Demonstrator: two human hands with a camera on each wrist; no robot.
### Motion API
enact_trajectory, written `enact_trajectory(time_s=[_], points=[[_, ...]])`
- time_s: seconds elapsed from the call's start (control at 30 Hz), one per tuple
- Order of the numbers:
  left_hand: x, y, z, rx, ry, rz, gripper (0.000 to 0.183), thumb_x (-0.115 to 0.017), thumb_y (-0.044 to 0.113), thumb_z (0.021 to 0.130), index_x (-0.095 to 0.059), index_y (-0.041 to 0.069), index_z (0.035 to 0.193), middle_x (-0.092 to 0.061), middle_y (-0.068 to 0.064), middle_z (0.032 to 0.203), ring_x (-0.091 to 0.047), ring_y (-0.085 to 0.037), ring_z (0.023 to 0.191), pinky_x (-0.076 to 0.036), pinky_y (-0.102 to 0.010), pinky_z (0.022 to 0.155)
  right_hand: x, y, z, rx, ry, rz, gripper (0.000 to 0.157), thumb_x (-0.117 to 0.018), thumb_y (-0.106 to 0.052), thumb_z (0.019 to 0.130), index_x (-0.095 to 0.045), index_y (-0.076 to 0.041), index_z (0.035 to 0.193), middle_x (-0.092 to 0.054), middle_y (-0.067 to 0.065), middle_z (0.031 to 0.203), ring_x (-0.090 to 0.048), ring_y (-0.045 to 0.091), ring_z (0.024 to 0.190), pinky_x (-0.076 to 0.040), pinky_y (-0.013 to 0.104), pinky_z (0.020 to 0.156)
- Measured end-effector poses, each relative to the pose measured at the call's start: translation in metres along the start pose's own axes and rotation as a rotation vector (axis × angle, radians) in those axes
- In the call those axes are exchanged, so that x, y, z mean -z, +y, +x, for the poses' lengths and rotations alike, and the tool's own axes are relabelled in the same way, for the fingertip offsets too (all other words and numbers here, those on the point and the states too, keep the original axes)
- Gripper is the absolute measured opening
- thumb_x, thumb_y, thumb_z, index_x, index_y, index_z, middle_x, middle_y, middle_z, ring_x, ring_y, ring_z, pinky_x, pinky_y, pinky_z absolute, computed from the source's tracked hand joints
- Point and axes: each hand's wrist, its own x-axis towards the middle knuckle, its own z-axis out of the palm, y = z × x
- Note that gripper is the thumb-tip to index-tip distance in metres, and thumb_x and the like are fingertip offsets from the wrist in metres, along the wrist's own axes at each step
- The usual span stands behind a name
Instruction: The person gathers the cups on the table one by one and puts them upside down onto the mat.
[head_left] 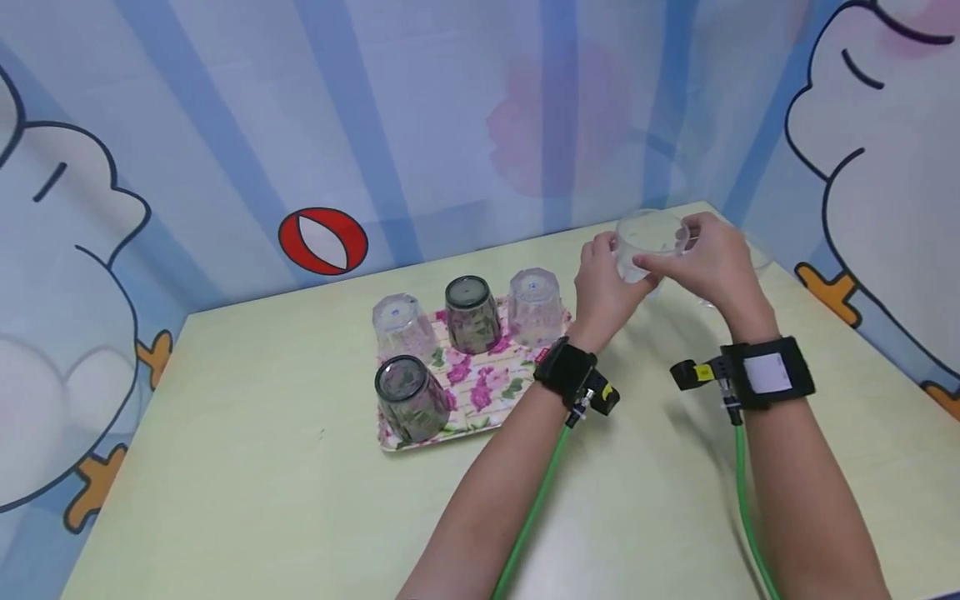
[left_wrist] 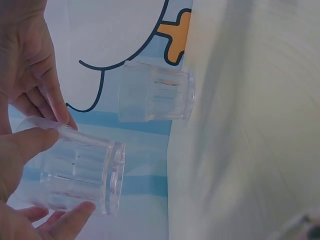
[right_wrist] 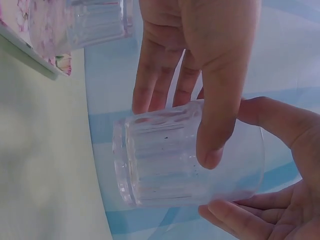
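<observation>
Above the back right of the table, a clear drinking glass [head_left: 649,237] is held upright, its thick base toward the tabletop. My left hand [head_left: 606,287] grips it from the left, thumb across the front and fingers round the side. My right hand [head_left: 716,260] holds it from the right near the rim, with the thumb in front. A second clear glass [left_wrist: 156,92] stands on the table beyond the right hand, mostly hidden in the head view. On a floral tray [head_left: 483,392] stand two dark glasses [head_left: 472,317] and two clear glasses [head_left: 535,308], all upside down.
The tray lies on a pale table [head_left: 285,500] left of my hands. Printed fabric walls [head_left: 450,125] enclose the back and sides. Green cables [head_left: 534,508] run from both wrist cameras toward the front.
</observation>
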Motion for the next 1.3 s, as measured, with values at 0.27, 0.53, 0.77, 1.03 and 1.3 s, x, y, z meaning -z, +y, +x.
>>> enact_trajectory(time_s=[0.27, 0.53, 0.77, 1.03, 1.3], points=[[0.014, -0.008, -0.001, -0.028, 0.011, -0.01, 0.071, -0.075, 0.04, 0.08, -0.043, 0.011, 0.136, -0.056, -0.006, 0.132, -0.061, -0.017, 0.111, -0.055, -0.023, 0.089, -0.001, -0.008, -0.001, -0.001, -0.052, 0.037, 0.1, -0.069, -0.061, 0.076, -0.033, 0.006, 0.142, -0.049, 0.03, 0.13, -0.051, 0.042, 0.112, -0.05, 0.053, 0.082], [0.043, -0.013, -0.001, -0.064, -0.022, -0.14, 0.071, -0.076, 0.037, 0.08, -0.042, 0.013, 0.138, -0.054, -0.003, 0.138, -0.06, -0.017, 0.119, -0.057, -0.019, 0.086, 0.007, -0.016, -0.004, 0.087, -0.137, 0.148, 0.096, -0.071, -0.052, 0.08, -0.025, 0.001, 0.145, -0.038, 0.025, 0.146, -0.04, 0.043, 0.135, -0.043, 0.06, 0.104], [0.077, -0.014, 0.002, -0.048, -0.123, -0.237, 0.073, -0.074, 0.039, 0.081, -0.039, 0.019, 0.142, -0.051, -0.002, 0.14, -0.057, -0.017, 0.123, -0.056, -0.017, 0.086, 0.011, -0.019, -0.005, 0.211, -0.155, 0.276, 0.076, -0.069, -0.035, 0.087, -0.028, -0.003, 0.143, -0.037, 0.02, 0.148, -0.039, 0.038, 0.139, -0.041, 0.055, 0.108], [0.106, -0.013, 0.0, -0.055, -0.215, -0.232, 0.074, -0.075, 0.041, 0.08, -0.039, 0.024, 0.142, -0.051, 0.0, 0.141, -0.056, -0.015, 0.124, -0.054, -0.016, 0.088, 0.011, -0.026, -0.006, 0.306, -0.121, 0.375, 0.055, -0.069, -0.022, 0.088, -0.037, -0.01, 0.131, -0.048, 0.012, 0.141, -0.048, 0.023, 0.132, -0.051, 0.013, 0.096], [0.058, -0.098, 0.046, -0.108, -0.184, -0.194, 0.082, -0.071, 0.065, 0.069, -0.03, 0.048, 0.139, -0.045, 0.019, 0.143, -0.053, 0.0, 0.122, -0.055, -0.024, 0.09, 0.009, -0.035, -0.009, 0.337, -0.141, 0.399, 0.07, -0.072, -0.019, 0.085, -0.034, -0.013, 0.143, -0.052, 0.013, 0.139, -0.052, 0.016, 0.127, -0.049, 0.002, 0.084]])
